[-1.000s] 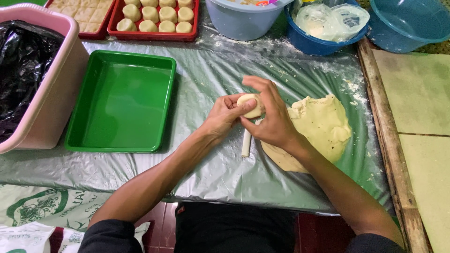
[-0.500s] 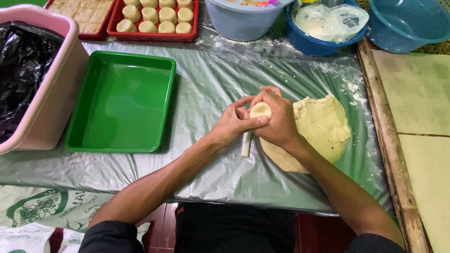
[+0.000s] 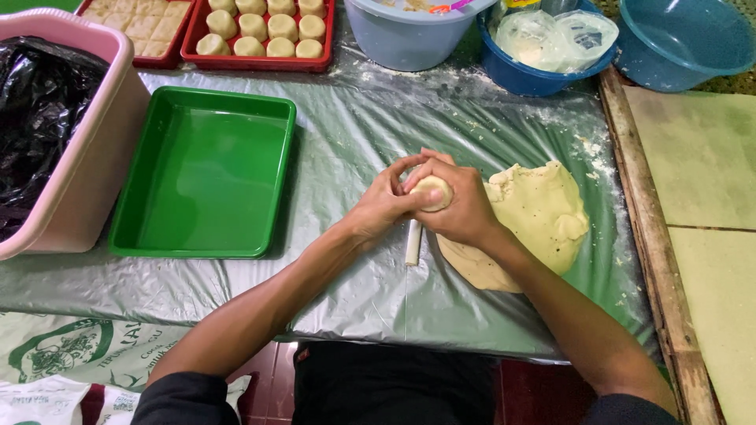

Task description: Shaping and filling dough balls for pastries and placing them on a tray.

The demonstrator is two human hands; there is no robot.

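Far left of the fingers: pink bin (image 3: 75,157) lined with black plastic; beside it, empty green tray (image 3: 205,173). Beyond the fingers, at the far edge: red tray (image 3: 260,59) of shaped dough pieces, grey tub (image 3: 409,35), blue bowl (image 3: 528,75).

Left hand (image 3: 382,206): fingers curled, pressed against the left flank of the dough ball (image 3: 431,193). Right hand (image 3: 461,206): fingers wrapped over the ball from the right and above. Ball enclosed between both sets of fingers, raised just clear of the plastic-covered surface (image 3: 378,299).

For a clean result: keep pressure even from both sides, rotate in small steps, close cracks at the seam, avoid squeezing flat.

Directly below the fingers: small white stick (image 3: 413,242) lying on the surface. Right of the fingers, touching the right wrist: large dough slab (image 3: 543,212).
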